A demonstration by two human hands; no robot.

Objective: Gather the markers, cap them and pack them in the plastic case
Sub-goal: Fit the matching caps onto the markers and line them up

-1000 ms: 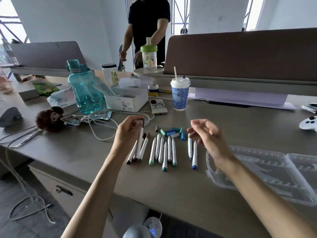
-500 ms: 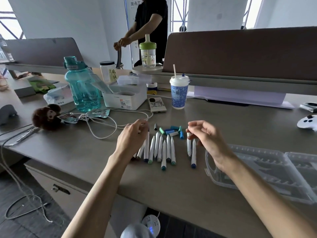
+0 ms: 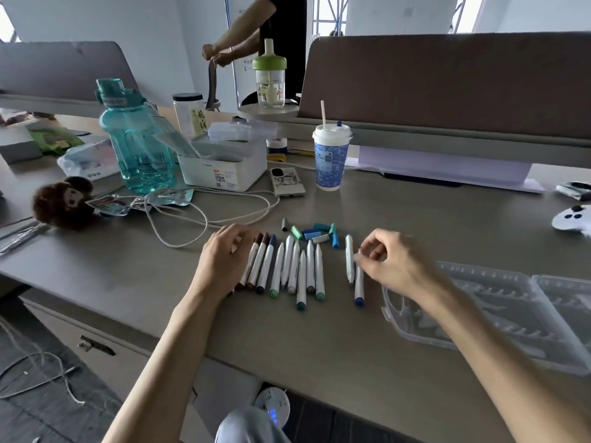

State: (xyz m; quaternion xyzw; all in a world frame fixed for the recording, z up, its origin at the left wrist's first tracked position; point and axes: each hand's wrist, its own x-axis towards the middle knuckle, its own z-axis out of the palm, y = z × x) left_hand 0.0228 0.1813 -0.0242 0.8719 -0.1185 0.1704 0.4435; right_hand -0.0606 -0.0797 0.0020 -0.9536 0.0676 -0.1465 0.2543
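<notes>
- A grey desk [image 3: 319, 362] fills the view, with brown divider panels [image 3: 447, 87] standing along its far edge.
- A clear plastic case [image 3: 499, 311] lies open and flat on the desk at the right, just beyond the right forearm.
- A teal water bottle [image 3: 136, 139] stands at the far left, beside a white storage box [image 3: 224, 169].
- A blue patterned drink cup [image 3: 330, 155] with a straw stands behind the markers.
- The left hand [image 3: 224, 260] rests palm down on the left end of the marker row, fingers curled loosely over the top ends of the leftmost markers; I cannot tell whether it grips one.
- The right hand [image 3: 395, 266] hovers over the desk with fingers curled and thumb meeting fingertips in a pinch at the top end of the blue-tipped marker [image 3: 358, 282]; that spot is blurred, so a firm grip cannot be confirmed.
- A row of white-bodied markers [image 3: 287, 270] lies side by side on the desk between the hands, running towards the viewer, with coloured ends nearest the desk edge.
- One more white marker [image 3: 349, 260] lies just beside the blue-tipped one, apart from the main row.
- A brown plush toy [image 3: 64, 203] sits at the left edge, near white cables [image 3: 198, 219].
- A heap of loose marker caps [image 3: 316, 233], green, blue and white, lies just behind the row.
</notes>
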